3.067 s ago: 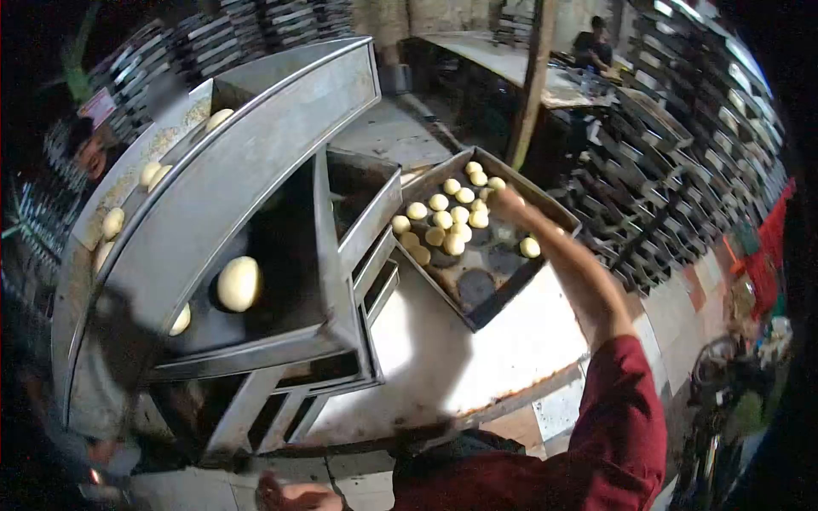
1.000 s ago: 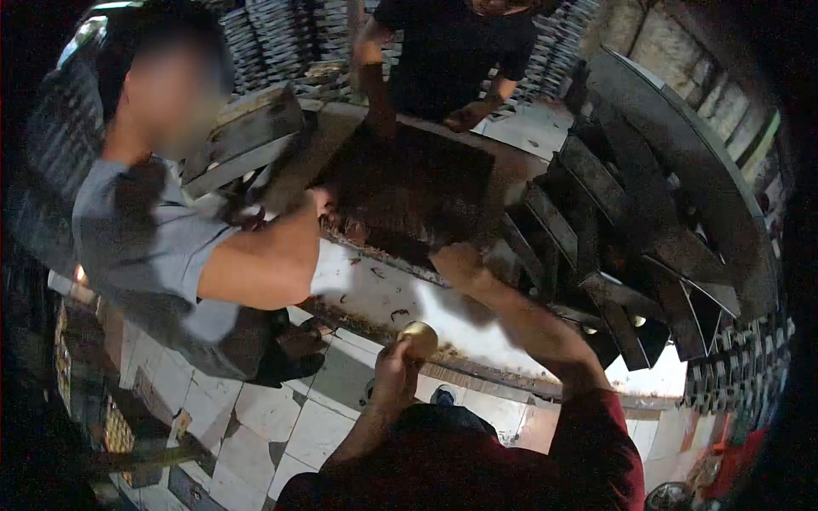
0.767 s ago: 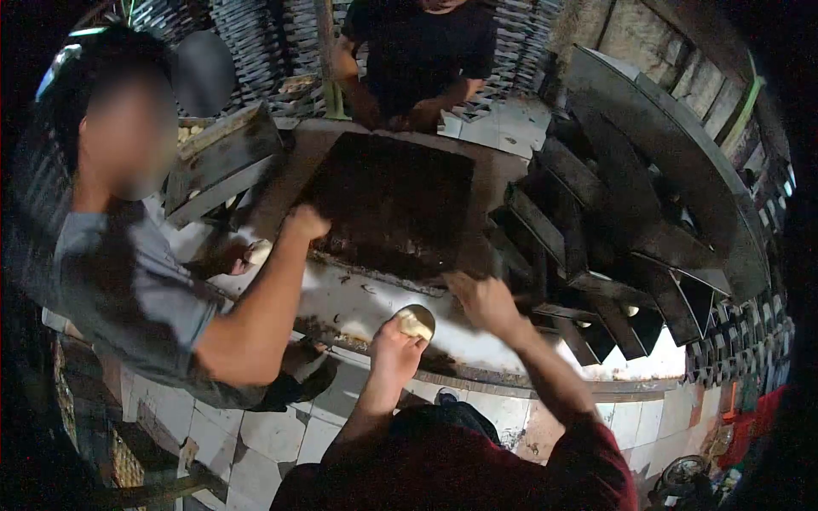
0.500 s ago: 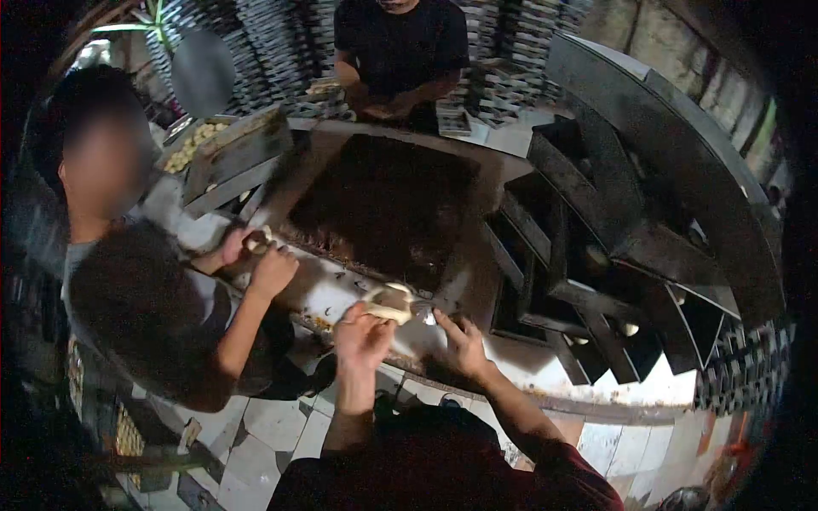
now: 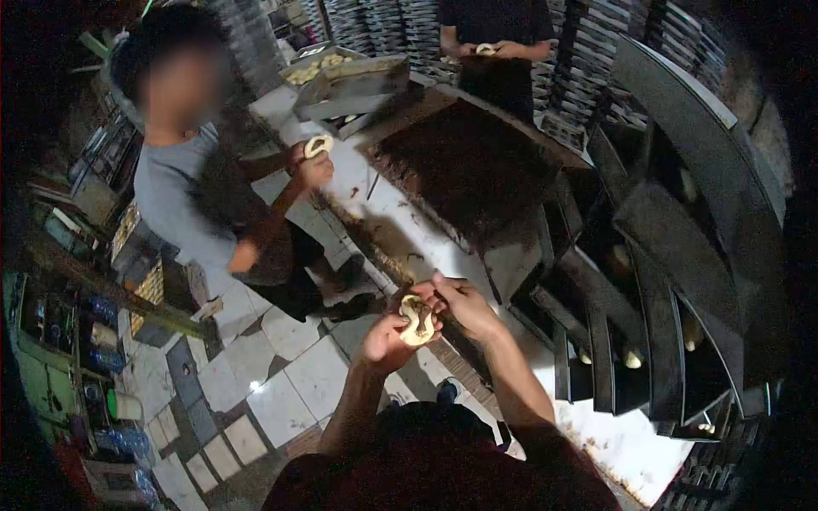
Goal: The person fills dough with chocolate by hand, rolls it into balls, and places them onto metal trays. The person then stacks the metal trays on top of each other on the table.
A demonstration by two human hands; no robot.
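Note:
A flattened piece of pale dough (image 5: 417, 320) with a dark filling on it rests in my left hand (image 5: 385, 341), whose fingers curl round its lower edge. My right hand (image 5: 464, 305) is at the dough's upper right, fingers bent together; whatever they hold is too small to make out. Both hands are in front of my body, by the near edge of the white table (image 5: 396, 223). A broad patch of dark filling (image 5: 469, 166) covers the middle of the tabletop.
At the left, a co-worker in a grey shirt (image 5: 183, 183) holds another dough piece (image 5: 319, 146). Across the table, a person in dark clothes (image 5: 496, 81) also holds dough. Dark trays (image 5: 673, 247) are stacked at the right; a tray of dough balls (image 5: 319, 68) stands at the back.
The view has turned left, showing more floor. The dough in my left hand is now tilted towards the camera, and my right hand has come up against it. The co-worker's hands have risen.

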